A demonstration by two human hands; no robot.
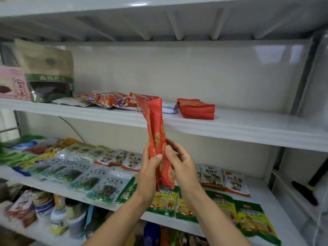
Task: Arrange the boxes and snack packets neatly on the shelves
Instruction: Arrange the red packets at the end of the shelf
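A tall red snack packet (pixel 156 125) with walnut pictures stands upright in front of the white shelves, held from both sides. My left hand (pixel 150 172) grips its lower left edge, thumb across the front. My right hand (pixel 181 164) grips the lower right edge with the thumb on the packet. On the upper shelf (pixel 248 125) behind lie a folded red packet (pixel 196 108), a small white-blue pack (pixel 169 107) and a heap of colourful red packets (pixel 110 100).
A brown-green pouch (pixel 48 71) and a pink box (pixel 12 82) stand at the upper shelf's left end. The middle shelf (pixel 264 192) carries rows of mushroom packets (pixel 211 174) and green-yellow packs (pixel 252 217). Jars (pixel 58 213) crowd the lowest shelf.
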